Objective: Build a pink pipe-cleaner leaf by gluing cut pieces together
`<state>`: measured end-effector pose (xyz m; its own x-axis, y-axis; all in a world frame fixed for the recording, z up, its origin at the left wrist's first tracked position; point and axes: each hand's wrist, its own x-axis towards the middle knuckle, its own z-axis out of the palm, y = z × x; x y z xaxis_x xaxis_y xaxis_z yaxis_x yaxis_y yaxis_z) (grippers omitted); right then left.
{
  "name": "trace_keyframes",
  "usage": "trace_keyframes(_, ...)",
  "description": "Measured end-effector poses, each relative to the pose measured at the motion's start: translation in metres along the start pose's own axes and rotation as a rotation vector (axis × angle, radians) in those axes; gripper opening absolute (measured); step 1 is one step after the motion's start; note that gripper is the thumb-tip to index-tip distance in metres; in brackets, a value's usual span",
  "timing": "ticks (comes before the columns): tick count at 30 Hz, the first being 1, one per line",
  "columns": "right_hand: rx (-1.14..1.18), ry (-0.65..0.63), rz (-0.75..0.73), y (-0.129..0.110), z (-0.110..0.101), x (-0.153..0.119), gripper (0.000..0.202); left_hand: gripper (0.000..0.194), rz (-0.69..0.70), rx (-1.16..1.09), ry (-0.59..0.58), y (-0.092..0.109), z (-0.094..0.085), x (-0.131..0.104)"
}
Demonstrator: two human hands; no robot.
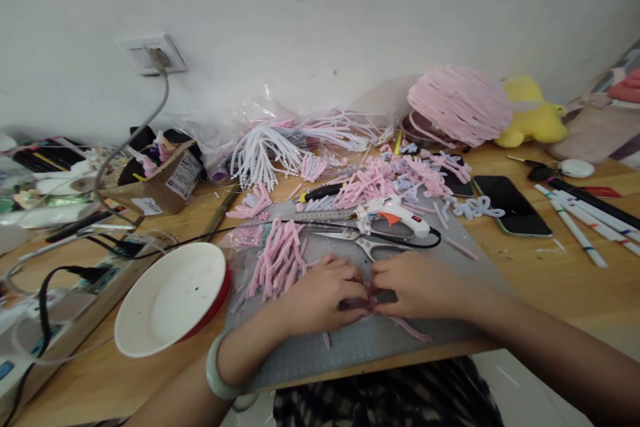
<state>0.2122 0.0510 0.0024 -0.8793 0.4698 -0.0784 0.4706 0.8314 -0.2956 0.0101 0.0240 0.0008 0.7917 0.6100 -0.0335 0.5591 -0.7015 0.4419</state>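
Observation:
My left hand [320, 293] and my right hand [413, 283] meet on the grey cutting mat [360, 340]. Their fingertips pinch a small dark piece [367, 299] between them, and a pink pipe cleaner [410, 328] trails out below my right hand. A pile of cut pink pipe cleaner pieces [280, 257] lies just left of my left hand. Scissors [365, 240], a metal ruler [325, 215] and a white glue gun [400, 212] lie just beyond my hands. A pale bangle [216, 373] sits on my left wrist.
A white bowl with a red outside [170, 297] stands left of the mat. A power strip [60, 307] with cables runs along the left. More pink and white pipe cleaners [280, 147], a phone [513, 203], markers [585, 223], a cardboard box [160, 180] and a yellow plush [530, 117] lie behind.

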Motion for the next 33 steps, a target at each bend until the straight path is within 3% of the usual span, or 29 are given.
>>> trace_keyframes(7,-0.040,-0.022,0.069,-0.007,0.001,0.004,0.024,0.014,-0.102,0.062,0.031,0.007,0.009,0.003)
trace_keyframes(11,0.100,-0.012,0.150,-0.003,-0.009,0.003,0.027,0.012,-0.100,0.065,0.038,0.008,0.009,0.003)
trace_keyframes(13,0.160,0.127,0.241,0.003,-0.016,0.001,0.030,0.009,-0.085,0.025,0.041,0.007,0.007,0.002)
trace_keyframes(16,0.076,0.446,0.406,0.018,-0.021,-0.001,0.028,0.012,-0.087,-0.033,0.085,0.003,0.002,0.002)
trace_keyframes(18,-0.063,0.526,0.455,0.028,-0.021,0.000,0.025,0.013,-0.104,-0.027,0.130,0.001,0.000,0.001)
trace_keyframes(22,-0.219,0.466,0.512,0.046,-0.015,0.001,0.030,0.010,-0.119,0.013,0.153,-0.005,-0.004,0.000)
trace_keyframes(28,0.106,0.329,0.740,0.063,-0.008,-0.002,0.051,0.002,-0.197,0.029,0.130,-0.008,-0.006,0.001)
trace_keyframes(33,0.307,0.434,0.774,0.067,-0.007,-0.001,0.049,0.010,-0.298,-0.059,0.132,-0.009,-0.003,-0.001)
